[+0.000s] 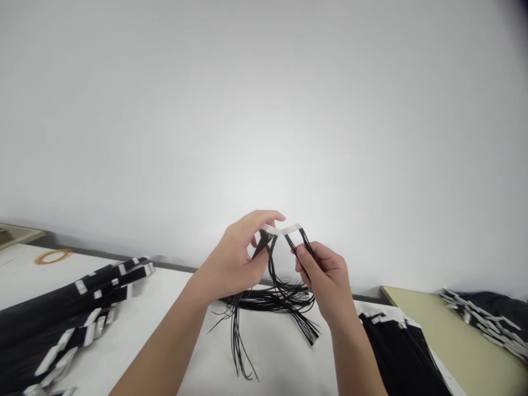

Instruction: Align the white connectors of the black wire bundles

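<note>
Two white connectors with black wires are held up in front of the wall. My left hand (243, 256) pinches the wires under the left white connector (270, 229), its index finger stretched over the top. My right hand (325, 269) grips the black wires below the right white connector (292, 228) between thumb and fingers. The inner ends of the connectors meet or nearly meet. Loose black wires (243, 341) hang down below my left hand. Behind and beneath, a tangle of black wires (276, 300) lies on the white table (264, 363), one end bearing a small white connector (315, 342).
Black cable bundles with white ends (94, 286) lie at the left. An orange ring (53, 256) rests behind them. Another black bundle (404, 352) is right of my right forearm. Further right, a yellowish board (445, 335) carries more cables (490, 319). A pale wall (264, 110) stands behind.
</note>
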A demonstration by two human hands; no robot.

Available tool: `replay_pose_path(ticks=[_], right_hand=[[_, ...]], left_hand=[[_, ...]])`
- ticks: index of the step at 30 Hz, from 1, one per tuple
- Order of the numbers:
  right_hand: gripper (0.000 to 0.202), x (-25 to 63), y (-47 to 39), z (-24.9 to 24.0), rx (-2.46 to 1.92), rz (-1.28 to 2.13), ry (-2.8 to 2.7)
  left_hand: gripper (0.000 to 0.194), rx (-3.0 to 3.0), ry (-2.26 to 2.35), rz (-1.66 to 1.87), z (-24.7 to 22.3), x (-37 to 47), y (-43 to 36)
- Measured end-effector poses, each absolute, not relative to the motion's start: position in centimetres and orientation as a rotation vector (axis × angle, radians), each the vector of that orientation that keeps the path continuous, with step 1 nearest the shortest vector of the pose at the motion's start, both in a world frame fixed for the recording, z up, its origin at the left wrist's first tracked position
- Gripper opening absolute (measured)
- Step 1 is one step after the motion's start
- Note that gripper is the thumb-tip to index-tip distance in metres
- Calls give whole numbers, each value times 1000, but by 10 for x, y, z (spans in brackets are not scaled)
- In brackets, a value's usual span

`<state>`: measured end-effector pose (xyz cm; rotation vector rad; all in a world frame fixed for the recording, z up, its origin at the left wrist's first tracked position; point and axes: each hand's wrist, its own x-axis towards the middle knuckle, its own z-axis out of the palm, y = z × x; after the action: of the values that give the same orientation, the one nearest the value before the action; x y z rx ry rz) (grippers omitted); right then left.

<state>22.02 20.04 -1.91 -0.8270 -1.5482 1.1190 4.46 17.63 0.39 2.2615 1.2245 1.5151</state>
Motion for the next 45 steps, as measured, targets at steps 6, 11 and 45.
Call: replay_pose_path(ticks=[6, 11, 45], right_hand=[[28, 222, 201, -18, -841, 1128, -1639], [31, 220, 200, -20, -818, 1142, -1662], [17, 239, 204, -14, -665, 1260, -1663]], left_hand=[[57, 2311, 1155, 1466, 5, 44, 175], [57, 2293, 1018, 1496, 3, 45, 174], [54, 1869, 613, 1365, 9, 38, 172]])
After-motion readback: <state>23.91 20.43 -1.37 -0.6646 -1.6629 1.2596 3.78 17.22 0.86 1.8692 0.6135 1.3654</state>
